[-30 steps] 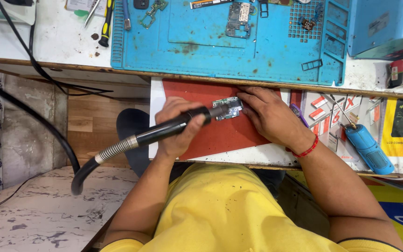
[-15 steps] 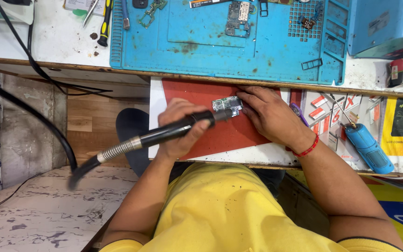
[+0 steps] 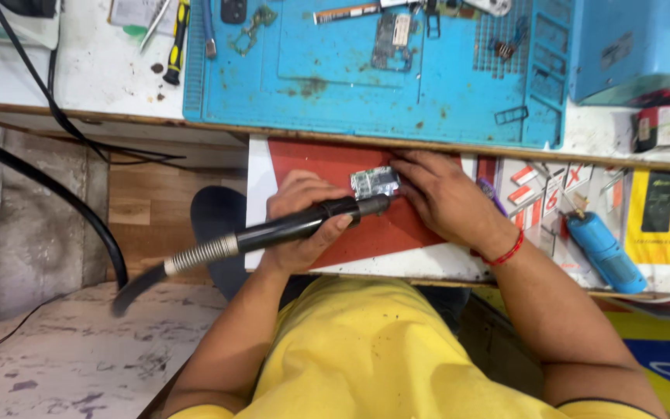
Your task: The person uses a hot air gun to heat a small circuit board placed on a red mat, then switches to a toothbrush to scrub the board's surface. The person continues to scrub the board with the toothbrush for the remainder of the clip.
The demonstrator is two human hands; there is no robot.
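On the red mat [image 3: 335,159] lies a small silvery circuit board [image 3: 374,181], near the mat's upper middle. The left hand [image 3: 304,221] is clamped around a black hot-air handpiece [image 3: 304,223] whose nozzle points at the board's lower edge, its black hose [image 3: 79,209] trailing off left of the mat. The right hand [image 3: 443,194] rests flat on the mat, its fingertips [image 3: 398,164] pressing the board's right side, just below the blue work mat [image 3: 366,70].

left hand [image 3: 304,213]: grips black hot-air wand [image 3: 304,223] | right hand [image 3: 443,198]: steadies small circuit board [image 3: 374,182] | red mat [image 3: 350,233]
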